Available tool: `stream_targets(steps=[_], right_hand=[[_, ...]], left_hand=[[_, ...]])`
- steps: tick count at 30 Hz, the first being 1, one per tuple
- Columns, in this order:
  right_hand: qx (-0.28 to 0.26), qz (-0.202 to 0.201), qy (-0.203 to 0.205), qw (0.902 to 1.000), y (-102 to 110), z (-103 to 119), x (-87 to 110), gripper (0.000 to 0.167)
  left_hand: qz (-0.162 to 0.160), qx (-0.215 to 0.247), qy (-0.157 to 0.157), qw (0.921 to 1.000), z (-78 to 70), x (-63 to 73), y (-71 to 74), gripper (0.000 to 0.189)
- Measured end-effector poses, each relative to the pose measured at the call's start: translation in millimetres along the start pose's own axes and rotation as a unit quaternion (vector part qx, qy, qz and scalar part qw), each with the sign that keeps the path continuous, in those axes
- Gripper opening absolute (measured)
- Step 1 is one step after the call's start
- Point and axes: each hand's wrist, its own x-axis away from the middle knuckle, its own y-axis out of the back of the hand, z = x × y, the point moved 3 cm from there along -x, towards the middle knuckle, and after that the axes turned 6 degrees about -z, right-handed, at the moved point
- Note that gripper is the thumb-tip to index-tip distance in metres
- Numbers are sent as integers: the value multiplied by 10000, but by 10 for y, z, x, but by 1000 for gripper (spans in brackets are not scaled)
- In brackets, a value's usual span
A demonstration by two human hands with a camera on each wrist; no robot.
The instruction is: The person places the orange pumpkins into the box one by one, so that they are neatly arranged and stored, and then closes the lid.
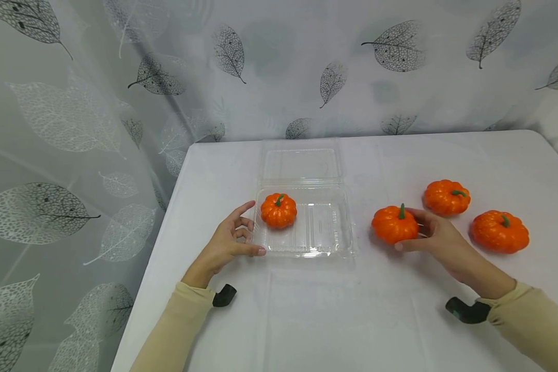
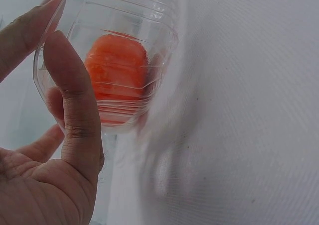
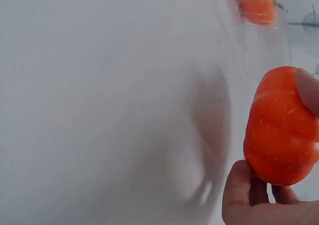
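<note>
Head view, with twelve o'clock taken as the far edge of the white-covered table (image 1: pixel 307 320): an orange pumpkin (image 1: pixel 391 226) with a green stem is gripped by the right hand (image 1: pixel 439 242), whose thumb and fingers are clamped on its sides from between three and four o'clock. The gripped pumpkin is held near the clear plastic container (image 1: pixel 323 222), at three o'clock of it and not touching. By the left hand (image 1: pixel 222 247) the container is touched along its nine o'clock side, the thumb being placed at the corner toward eight and the index finger farther up, with a wide gap between them (how hard the plastic is pressed cannot be told). The container's lid (image 1: pixel 302 164) is laid back at twelve o'clock. Inside the base, a second pumpkin (image 1: pixel 279 211) is set toward the nine o'clock wall, and through that wall its orange is seen in the left wrist view. Two more are rested on the table: a third pumpkin (image 1: pixel 446 198) at two o'clock of the gripped one, and a fourth pumpkin (image 1: pixel 499 232) at three o'clock, beyond the right hand. Beige sleeves (image 1: pixel 176 318) are worn on both arms, and the table is backed by a leaf-printed curtain (image 1: pixel 269 57).
</note>
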Motion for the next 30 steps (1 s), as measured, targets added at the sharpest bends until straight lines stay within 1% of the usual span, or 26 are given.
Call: stream_targets(steps=[6,13,22,30], right_hand=[[-525,231,37,9983,-38,23,20,101],[-1170,574,18,9915,-85,125,52,100],[-1482,911,-78,9847,-175,289,88,100],[-1730,1134,15,9784,-270,418,91,98]], left_hand=[[-9,33,-32,10000,-4,4,-1,114],[-17,151,-40,9999,-13,15,-8,114],[-25,169,-29,9999,-14,17,-7,114],[-23,128,-40,9999,-7,16,-6,114]])
